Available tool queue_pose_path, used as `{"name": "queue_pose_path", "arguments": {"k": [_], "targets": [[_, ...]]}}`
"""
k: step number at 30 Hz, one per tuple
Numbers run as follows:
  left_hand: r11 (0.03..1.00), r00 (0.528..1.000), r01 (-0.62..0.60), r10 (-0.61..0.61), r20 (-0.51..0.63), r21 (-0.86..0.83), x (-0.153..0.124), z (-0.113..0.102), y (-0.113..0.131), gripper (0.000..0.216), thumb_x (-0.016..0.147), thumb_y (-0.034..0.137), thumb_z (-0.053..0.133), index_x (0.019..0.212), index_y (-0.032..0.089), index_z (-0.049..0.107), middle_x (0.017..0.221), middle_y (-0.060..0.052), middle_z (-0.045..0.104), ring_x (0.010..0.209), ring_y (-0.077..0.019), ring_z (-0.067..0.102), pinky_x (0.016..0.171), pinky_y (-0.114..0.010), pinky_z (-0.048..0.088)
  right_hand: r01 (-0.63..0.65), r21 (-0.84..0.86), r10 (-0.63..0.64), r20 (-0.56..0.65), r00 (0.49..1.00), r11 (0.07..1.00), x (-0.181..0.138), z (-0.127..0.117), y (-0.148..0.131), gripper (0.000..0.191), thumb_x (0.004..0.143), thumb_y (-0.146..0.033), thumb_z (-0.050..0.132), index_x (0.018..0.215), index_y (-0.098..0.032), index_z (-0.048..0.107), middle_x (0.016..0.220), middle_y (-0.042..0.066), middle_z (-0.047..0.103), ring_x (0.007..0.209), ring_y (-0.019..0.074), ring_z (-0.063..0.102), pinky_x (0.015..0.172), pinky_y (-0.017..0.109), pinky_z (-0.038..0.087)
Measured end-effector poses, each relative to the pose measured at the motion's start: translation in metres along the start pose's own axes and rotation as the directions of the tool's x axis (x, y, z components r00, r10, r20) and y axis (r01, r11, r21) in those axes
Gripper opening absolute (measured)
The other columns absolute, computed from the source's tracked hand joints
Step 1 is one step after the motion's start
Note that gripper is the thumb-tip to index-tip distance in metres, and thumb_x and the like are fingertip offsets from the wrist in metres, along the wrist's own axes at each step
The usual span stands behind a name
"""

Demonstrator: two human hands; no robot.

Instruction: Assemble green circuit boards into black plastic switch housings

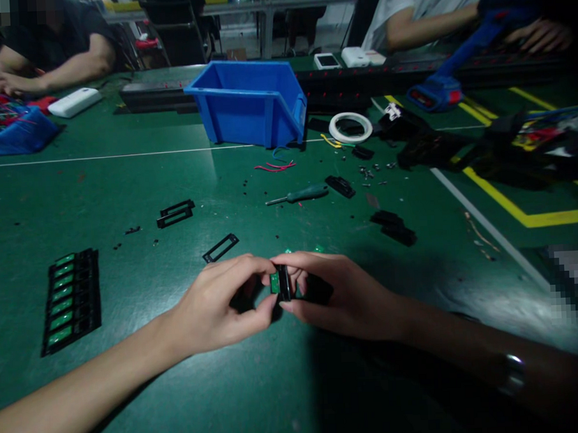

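Observation:
My left hand (221,305) and my right hand (340,294) meet over the green table, both pinching one small black part with a green chip (279,283) between thumb and fingers. A black rectangular frame (220,247) lies just beyond my left hand. Two more black frames (175,213) lie farther back on the left. At the near left, a row of finished black-and-green parts (71,297) sits side by side. A green-handled screwdriver (300,195) rests beyond my hands.
A blue bin (250,103) stands at the back centre, with a white tape roll (351,127) and black parts (393,227) to its right. Other people's arms (47,67) work at the far left and far right. Yellow lines (509,204) mark the table's right side.

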State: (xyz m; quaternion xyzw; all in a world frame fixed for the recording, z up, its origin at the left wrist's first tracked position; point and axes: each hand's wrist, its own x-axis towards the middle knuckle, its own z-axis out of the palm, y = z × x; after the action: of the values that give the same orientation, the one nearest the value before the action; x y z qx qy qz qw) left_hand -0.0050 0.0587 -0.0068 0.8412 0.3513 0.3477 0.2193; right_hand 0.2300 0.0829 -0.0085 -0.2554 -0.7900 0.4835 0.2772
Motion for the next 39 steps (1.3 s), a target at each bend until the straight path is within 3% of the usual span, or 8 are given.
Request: {"name": "queue_pose_path", "arguments": {"k": [9,20,39], "targets": [[1.000,1.000,-0.011,0.011,0.008,0.004,0.0015,-0.0002,-0.0005,0.027,0.086,0.018,0.067,0.111,0.016,0.060,0.085,-0.002,0.068,0.068,-0.0107,0.061,0.062,-0.023,0.050,0.012,-0.004,-0.012,0.011,1.000,1.000,-0.0005,-0.0013,0.0008,0.053,0.089,-0.019,0.069,0.140,-0.021,0.053,0.102,0.002,0.069,0.075,0.0103,0.059,0.064,0.022,0.048],[0.999,0.999,-0.033,0.033,0.017,0.007,-0.0002,0.0000,-0.0024,0.024,0.086,0.017,0.068,0.108,0.014,0.060,0.093,-0.008,0.073,0.075,-0.0137,0.068,0.066,-0.023,0.053,0.013,0.010,-0.013,-0.005,1.000,1.000,-0.0017,0.0002,0.0025,0.054,0.090,-0.020,0.069,0.141,-0.022,0.053,0.101,0.001,0.068,0.074,0.0097,0.058,0.065,0.022,0.048],[1.000,0.999,-0.025,0.024,0.024,0.016,0.0009,-0.0001,-0.0009,0.023,0.087,0.018,0.068,0.108,0.013,0.061,0.087,-0.005,0.071,0.070,-0.0119,0.065,0.064,-0.023,0.051,0.022,0.002,-0.022,-0.003,1.000,1.000,-0.0017,0.0000,0.0031,0.055,0.090,-0.018,0.069,0.142,-0.023,0.052,0.104,0.002,0.068,0.074,0.0101,0.058,0.065,0.023,0.048]]}}
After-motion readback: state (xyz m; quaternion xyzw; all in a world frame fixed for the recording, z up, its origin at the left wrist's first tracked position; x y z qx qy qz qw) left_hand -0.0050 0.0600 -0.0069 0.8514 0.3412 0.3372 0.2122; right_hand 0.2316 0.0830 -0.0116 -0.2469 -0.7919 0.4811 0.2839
